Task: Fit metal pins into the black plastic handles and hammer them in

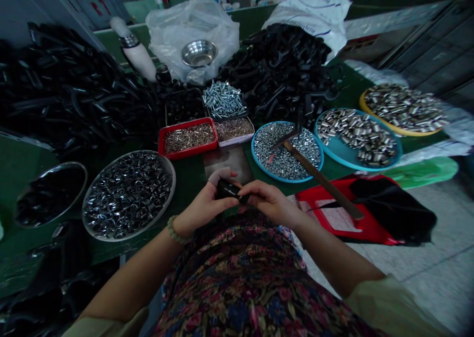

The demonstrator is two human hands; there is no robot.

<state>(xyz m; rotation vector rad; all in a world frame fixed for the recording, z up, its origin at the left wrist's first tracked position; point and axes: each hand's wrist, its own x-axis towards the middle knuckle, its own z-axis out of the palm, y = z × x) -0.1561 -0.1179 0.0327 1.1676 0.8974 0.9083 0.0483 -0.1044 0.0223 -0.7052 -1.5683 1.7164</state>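
Observation:
Close in front of my body, both hands meet on a small black part [228, 189] with pale lettering on its side. My left hand [208, 198] wraps round its left end, with tape on one finger. The fingertips of my right hand [272, 201] pinch its right end, and whether a smaller piece is between them I cannot make out. Just beyond the hands lies a flat metal plate [227, 163] on the green bench. A hammer [322, 179] rests across a blue tray [287, 174] of small shiny metal pieces, its handle pointing toward my right side.
Black rings fill a round tray [128, 196] at left. A red tray [188, 151] holds small pins; screws [223, 100] are behind. Metal sleeves fill another blue tray [357, 134] and a yellow tray [403, 109]. Black parts [285, 75] are heaped behind. A red pouch [340, 213] lies right.

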